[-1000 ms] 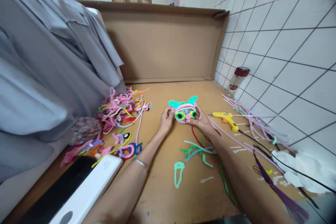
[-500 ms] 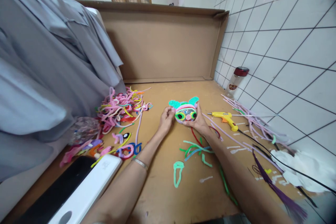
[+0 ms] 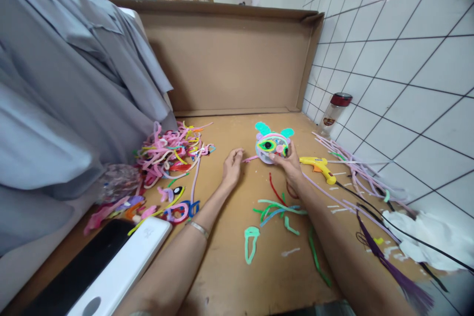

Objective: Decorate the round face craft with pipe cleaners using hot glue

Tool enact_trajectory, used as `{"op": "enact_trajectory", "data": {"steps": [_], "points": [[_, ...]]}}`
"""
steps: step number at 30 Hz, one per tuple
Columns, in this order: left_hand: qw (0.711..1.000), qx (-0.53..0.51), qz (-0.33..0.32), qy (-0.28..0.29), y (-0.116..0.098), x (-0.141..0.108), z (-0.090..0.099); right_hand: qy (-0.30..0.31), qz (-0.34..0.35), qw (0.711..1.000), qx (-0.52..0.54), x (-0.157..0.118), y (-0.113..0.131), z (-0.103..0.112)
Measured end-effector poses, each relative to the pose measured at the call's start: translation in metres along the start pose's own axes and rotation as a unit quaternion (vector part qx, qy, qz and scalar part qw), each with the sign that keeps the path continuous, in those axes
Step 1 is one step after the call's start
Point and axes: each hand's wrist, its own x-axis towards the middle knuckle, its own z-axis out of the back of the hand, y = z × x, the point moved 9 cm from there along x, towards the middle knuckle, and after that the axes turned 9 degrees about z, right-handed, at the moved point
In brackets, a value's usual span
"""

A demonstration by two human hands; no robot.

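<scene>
In the head view my right hand [image 3: 291,163] holds an animal-face craft [image 3: 273,147] upright by its right side, thumb across the lower front. The face has turquoise ears, green and yellow eyes with black centres, a pink nose and a round pale rim. To its left, my left hand [image 3: 233,165] is apart from the face, its fingers curled together. By those fingertips is a thin pink piece [image 3: 251,159]; I cannot tell whether they grip it. Green and blue pipe cleaners [image 3: 274,210] and a mint-green loop [image 3: 251,246] lie nearer me on the table.
On the right lie a yellow glue gun [image 3: 318,165] with a black cord, lilac stems [image 3: 355,168], a purple tassel [image 3: 385,261] and white tissue [image 3: 425,239]. A jar [image 3: 333,113] stands by the tiles. Left are a pipe-cleaner pile [image 3: 170,150] and a white device [image 3: 126,266].
My left hand has let go of the animal-face craft. My right hand has moved it slightly to the right and turned it, and the thin pink piece has come into view.
</scene>
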Motion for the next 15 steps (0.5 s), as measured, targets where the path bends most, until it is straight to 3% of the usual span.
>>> {"op": "enact_trajectory", "data": {"steps": [3,7,15], "points": [[0.988,0.153,-0.023,0.021,-0.001,-0.001,-0.004,-0.027,0.014,1.0,-0.002,0.002,0.009,0.01],[0.95,0.304,-0.038,0.065,0.003,-0.007,-0.018,-0.013,0.02,1.0,-0.017,0.0,0.012,0.008],[0.927,0.361,-0.049,0.087,0.002,-0.011,-0.025,0.052,0.008,0.995,-0.088,-0.01,-0.008,-0.012]]}}
